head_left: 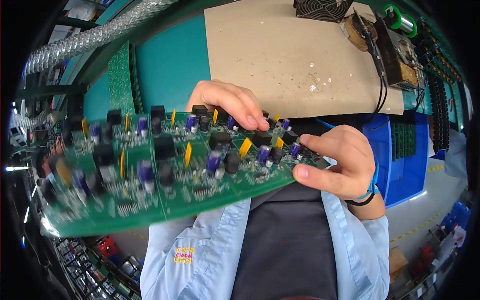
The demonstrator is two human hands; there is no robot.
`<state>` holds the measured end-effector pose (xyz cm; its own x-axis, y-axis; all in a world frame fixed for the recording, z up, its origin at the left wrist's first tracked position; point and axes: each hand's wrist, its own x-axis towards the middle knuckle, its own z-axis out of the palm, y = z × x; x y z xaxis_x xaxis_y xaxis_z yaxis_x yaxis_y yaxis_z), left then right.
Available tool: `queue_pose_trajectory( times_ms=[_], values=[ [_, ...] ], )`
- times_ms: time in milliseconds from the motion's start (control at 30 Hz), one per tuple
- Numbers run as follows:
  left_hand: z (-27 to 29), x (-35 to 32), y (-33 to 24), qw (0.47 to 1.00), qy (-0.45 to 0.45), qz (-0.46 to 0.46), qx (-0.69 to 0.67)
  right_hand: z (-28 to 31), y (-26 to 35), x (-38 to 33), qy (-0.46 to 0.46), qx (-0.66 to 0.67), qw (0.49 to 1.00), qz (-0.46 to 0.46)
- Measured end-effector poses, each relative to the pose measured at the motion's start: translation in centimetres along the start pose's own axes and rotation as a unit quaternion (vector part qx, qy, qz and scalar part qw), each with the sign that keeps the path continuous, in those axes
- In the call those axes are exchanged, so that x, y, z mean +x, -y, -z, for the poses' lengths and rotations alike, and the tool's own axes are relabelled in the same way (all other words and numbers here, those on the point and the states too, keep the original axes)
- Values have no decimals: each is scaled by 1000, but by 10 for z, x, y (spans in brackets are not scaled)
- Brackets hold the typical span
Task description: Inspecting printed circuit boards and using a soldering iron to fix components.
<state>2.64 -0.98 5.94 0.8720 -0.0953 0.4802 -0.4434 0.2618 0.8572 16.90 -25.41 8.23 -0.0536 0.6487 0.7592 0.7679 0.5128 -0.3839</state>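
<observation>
A long green circuit board panel (165,175) is held up in front of my chest, tilted and reaching out to the left, where it blurs. It carries blue and black capacitors, black relays and yellow parts. My left hand (227,102) grips the board's far edge near the middle, with its fingers curled over the top among the components. My right hand (340,165) pinches the board's right end, thumb on the near edge. A blue and black band sits on that wrist. My left forearm is hidden behind the board.
Beyond the board, a brown cardboard sheet (280,55) lies on the teal bench (170,65). A small fan (320,9) and a soldering stand (362,32) sit at the back. A blue bin (405,160) with green boards is to the right. More green boards (120,77) stand upright at the left.
</observation>
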Motion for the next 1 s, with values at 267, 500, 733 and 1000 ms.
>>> queue_pose_trajectory(
  times_ms=[267,500,733,1000],
  values=[
    [-4,-6,7,998,-3,-63,15,0,-2,6,19,-17,999,41],
    [-5,-7,9,999,-1,-47,-4,4,1,2,51,1,998,20],
    [-5,-7,10,999,2,-41,5,1,-2,3,32,-4,999,27],
    [-17,-11,5,997,-62,7,40,2,-5,-1,17,15,998,-64]
  ],
)
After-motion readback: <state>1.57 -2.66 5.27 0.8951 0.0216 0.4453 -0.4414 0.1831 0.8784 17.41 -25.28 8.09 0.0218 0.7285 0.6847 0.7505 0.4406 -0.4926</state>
